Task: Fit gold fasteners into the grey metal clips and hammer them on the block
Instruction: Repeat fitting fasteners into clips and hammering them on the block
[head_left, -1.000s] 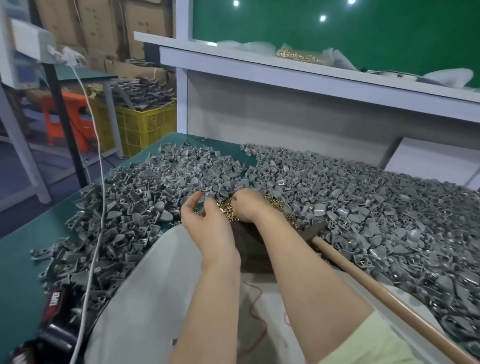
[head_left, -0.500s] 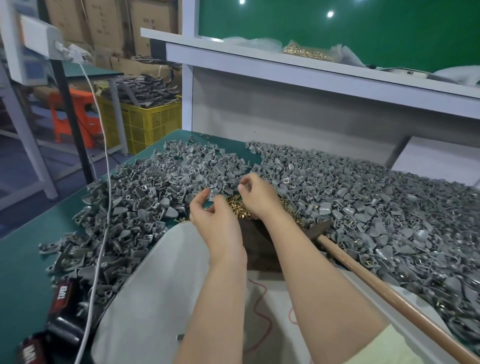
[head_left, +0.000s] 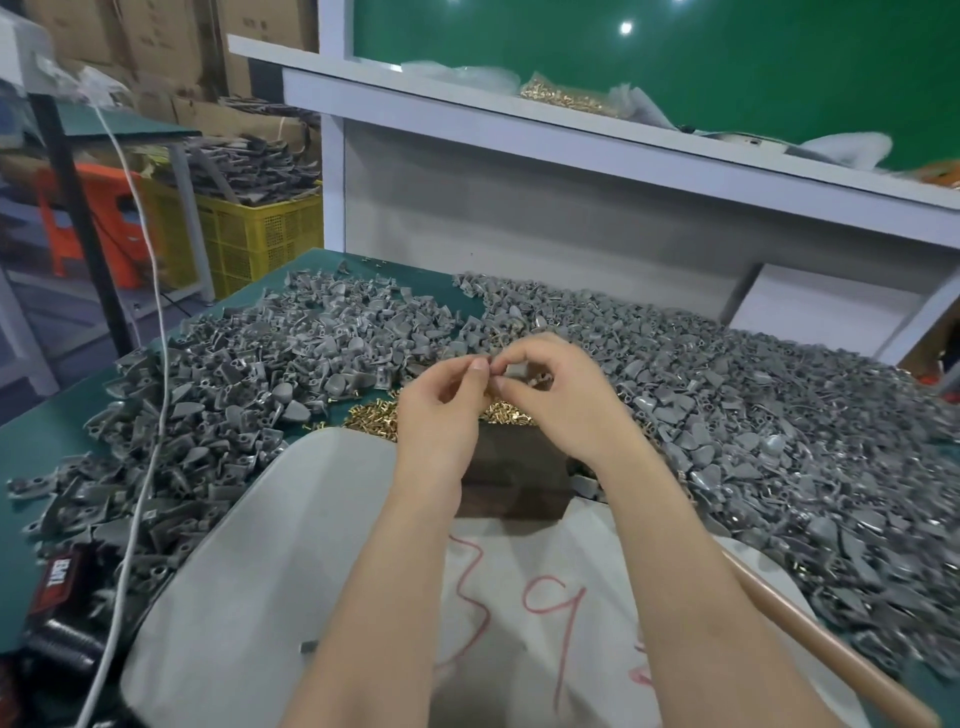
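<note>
My left hand (head_left: 441, 410) and my right hand (head_left: 561, 395) meet fingertip to fingertip above the dark block (head_left: 514, 473). Between them they pinch a small grey metal clip (head_left: 514, 370); whether a fastener is in it is too small to tell. A heap of gold fasteners (head_left: 374, 420) lies just behind the block, partly hidden by my hands. Grey metal clips (head_left: 753, 415) cover the green table (head_left: 36, 431) in a wide pile on both sides. The hammer's wooden handle (head_left: 821, 639) lies at the right under my right forearm; its head is hidden.
A white sack (head_left: 249, 571) with red marks lies in front of the block. A white cable (head_left: 150, 426) runs down the left. A yellow crate (head_left: 254, 234) of parts stands beyond the table's left edge. A bag of gold fasteners (head_left: 561, 96) sits on the white shelf (head_left: 649, 150).
Both hands have lifted off the fastener heap and come together over the block. The right hand, earlier down among the fasteners, now pinches a clip with the left.
</note>
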